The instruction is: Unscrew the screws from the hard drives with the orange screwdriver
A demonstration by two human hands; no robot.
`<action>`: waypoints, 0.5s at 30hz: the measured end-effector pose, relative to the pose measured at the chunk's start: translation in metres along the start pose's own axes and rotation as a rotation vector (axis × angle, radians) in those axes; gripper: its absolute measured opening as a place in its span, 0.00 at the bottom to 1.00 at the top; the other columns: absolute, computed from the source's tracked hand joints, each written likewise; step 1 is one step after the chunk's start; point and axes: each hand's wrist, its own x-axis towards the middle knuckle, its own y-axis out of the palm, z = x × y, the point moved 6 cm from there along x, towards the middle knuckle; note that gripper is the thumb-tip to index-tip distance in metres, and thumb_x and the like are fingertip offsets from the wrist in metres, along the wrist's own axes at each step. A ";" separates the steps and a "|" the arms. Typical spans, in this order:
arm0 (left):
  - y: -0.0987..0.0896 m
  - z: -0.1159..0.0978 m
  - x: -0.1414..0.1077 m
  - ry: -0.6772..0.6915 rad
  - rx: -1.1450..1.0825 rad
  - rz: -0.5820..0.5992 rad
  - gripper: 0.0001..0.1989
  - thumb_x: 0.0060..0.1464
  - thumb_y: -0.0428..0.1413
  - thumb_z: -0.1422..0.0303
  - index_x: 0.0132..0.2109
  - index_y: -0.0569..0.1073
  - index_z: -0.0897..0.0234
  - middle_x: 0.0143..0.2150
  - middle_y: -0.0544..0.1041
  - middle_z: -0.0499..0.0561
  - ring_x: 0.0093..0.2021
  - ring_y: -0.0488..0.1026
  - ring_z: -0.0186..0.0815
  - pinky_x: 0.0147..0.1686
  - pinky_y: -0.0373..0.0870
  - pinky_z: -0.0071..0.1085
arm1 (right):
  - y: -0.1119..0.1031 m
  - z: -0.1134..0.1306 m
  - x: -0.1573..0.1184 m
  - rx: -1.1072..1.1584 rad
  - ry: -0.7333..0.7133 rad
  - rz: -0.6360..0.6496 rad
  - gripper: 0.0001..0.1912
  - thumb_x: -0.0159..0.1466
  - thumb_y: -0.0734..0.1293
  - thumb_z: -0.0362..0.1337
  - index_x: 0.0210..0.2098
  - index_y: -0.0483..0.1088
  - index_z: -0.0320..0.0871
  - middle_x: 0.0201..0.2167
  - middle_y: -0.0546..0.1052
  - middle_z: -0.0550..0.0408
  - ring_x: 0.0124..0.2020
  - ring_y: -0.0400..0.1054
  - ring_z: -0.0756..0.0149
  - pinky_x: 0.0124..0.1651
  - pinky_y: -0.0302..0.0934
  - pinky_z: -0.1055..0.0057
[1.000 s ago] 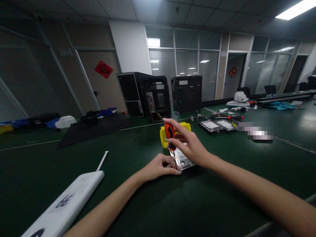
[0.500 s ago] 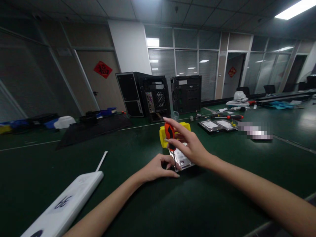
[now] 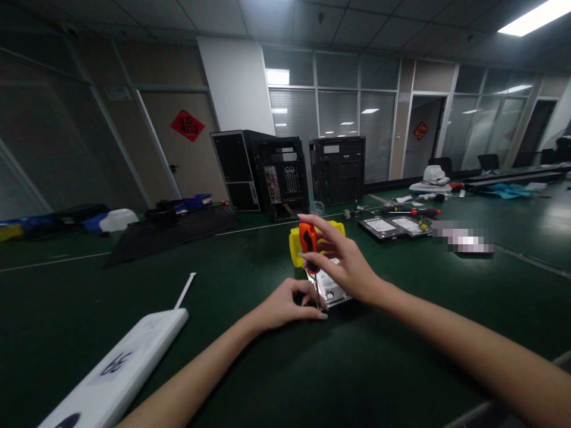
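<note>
Green counter [image 3: 250, 374] is carrying a hard drive [image 3: 331, 286], 1 o'clock. Right hand [image 3: 357, 270]: fingers are gripping a screwdriver [image 3: 307, 238] over its near corner. Left hand [image 3: 281, 306]: fingers are curling beside the shaft, hold unclear.

Beyond the right hand [image 3: 341, 261], a pixelated patch [image 3: 464, 236] blurs one item; that hand partly covers the hard drive [image 3: 328, 285] and yellow object [image 3: 295, 245].
</note>
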 end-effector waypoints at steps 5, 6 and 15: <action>-0.001 0.000 0.000 -0.012 -0.036 -0.022 0.10 0.45 0.63 0.64 0.33 0.77 0.66 0.24 0.67 0.44 0.27 0.61 0.29 0.29 0.57 0.25 | -0.001 0.002 -0.001 -0.016 -0.015 -0.011 0.30 0.61 0.62 0.32 0.60 0.51 0.53 0.51 0.66 0.53 0.40 0.68 0.68 0.38 0.68 0.71; -0.001 0.000 0.000 -0.014 -0.043 -0.021 0.10 0.45 0.63 0.64 0.33 0.77 0.66 0.24 0.66 0.44 0.27 0.61 0.29 0.29 0.57 0.25 | -0.001 0.003 -0.001 -0.020 -0.017 -0.015 0.30 0.61 0.62 0.32 0.60 0.51 0.53 0.52 0.66 0.53 0.40 0.68 0.68 0.38 0.68 0.71; -0.001 0.002 0.001 -0.037 -0.051 -0.013 0.10 0.45 0.62 0.64 0.31 0.76 0.68 0.22 0.66 0.43 0.26 0.61 0.29 0.28 0.57 0.25 | 0.000 0.003 -0.001 -0.030 -0.032 -0.019 0.30 0.61 0.62 0.33 0.61 0.51 0.53 0.55 0.64 0.53 0.39 0.69 0.69 0.38 0.69 0.70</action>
